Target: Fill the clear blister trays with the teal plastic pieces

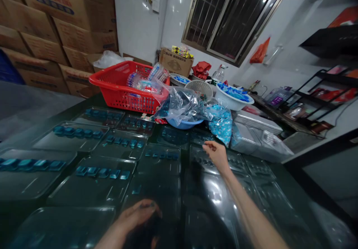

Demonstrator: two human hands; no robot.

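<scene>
From our head view, we see a dark table (293,170) covered with clear plastic trays (69,139). Far back on it sits a red basket (120,88) with clear bags (142,81) inside. Next to the basket, a see-through bag (179,105) lies on a blue bowl (183,124). A shiny blue bag (220,124) lies just beside them. A white bowl (233,97) of blue packets (233,91) sits further right, and a pile of clear trays (258,139) lies near the table's right side. Brown cardboard boxes (56,25) are stacked up behind, and a window with bars (235,17) is in the far wall.

The clear plastic trays lie side by side, and many hold a row of small blue pieces (97,172). Our right hand (216,153) is over a tray near the shiny blue bag. Its fingers (207,147) are a little open and curled, gripping nothing. Our left hand (137,215) is low in the view, over the trays near us. Its fingers (152,206) bend down, and a dark blur hides part of them, so we cannot tell if they are open or closed.
</scene>
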